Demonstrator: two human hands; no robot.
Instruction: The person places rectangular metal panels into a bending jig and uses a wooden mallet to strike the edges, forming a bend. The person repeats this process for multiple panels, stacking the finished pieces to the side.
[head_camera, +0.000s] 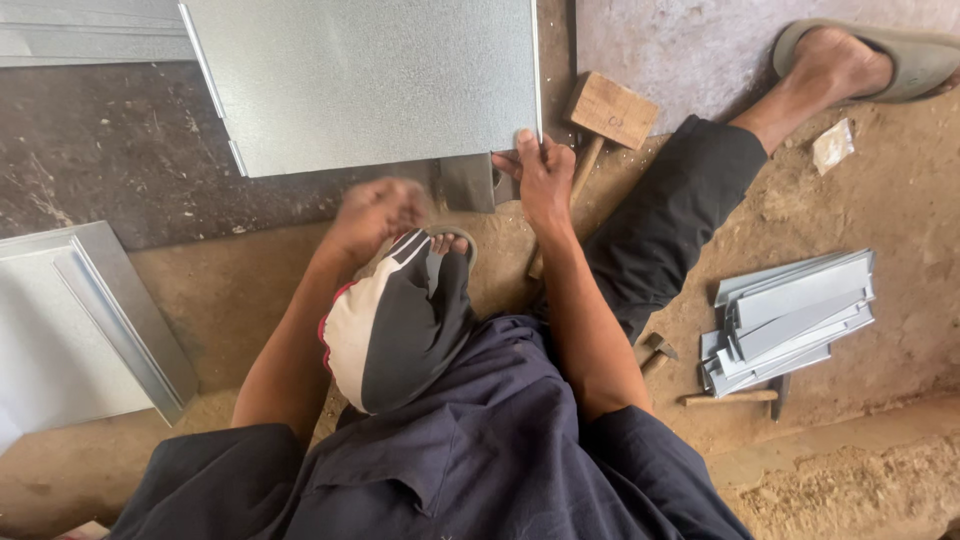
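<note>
- Right hand (545, 175) pinches the near corner of the galvanized sheet (370, 80) on the floor.
- Left hand (375, 212) — blurred, fist-like; grip unclear.
- Wooden mallet (605, 115) lies just beside.

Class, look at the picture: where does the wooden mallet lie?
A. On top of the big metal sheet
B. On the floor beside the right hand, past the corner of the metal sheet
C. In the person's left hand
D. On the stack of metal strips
B: the wooden mallet lies on the floor just beside the right hand, which grips the corner of the metal sheet.
</note>
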